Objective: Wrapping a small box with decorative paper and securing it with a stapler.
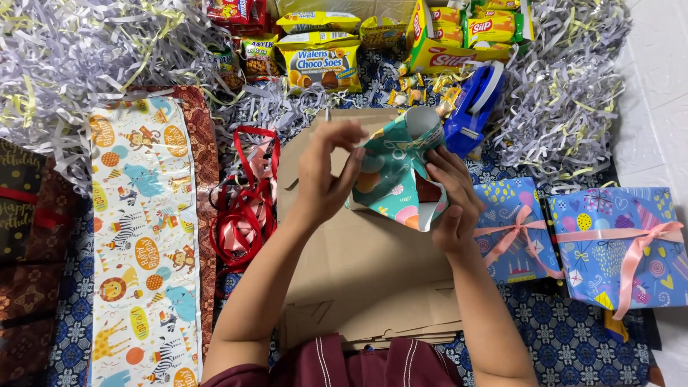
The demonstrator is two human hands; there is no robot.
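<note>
Both hands work on a small parcel [396,179] in teal paper with coloured dots, held up above a flat brown cardboard sheet [358,272] in the middle of the view; the left hand [322,175] pinches the paper's edge at the parcel's nine o'clock; the right hand [448,201] grips the parcel from its four o'clock, fingers curled around it; a blue tape dispenser [473,104] sits just past the parcel at one o'clock; red and pink ribbons [247,204] lie at nine o'clock; two blue wrapped gifts [616,244] with pink ribbon rest at three o'clock; snack packets [319,64] line up at twelve o'clock.
</note>
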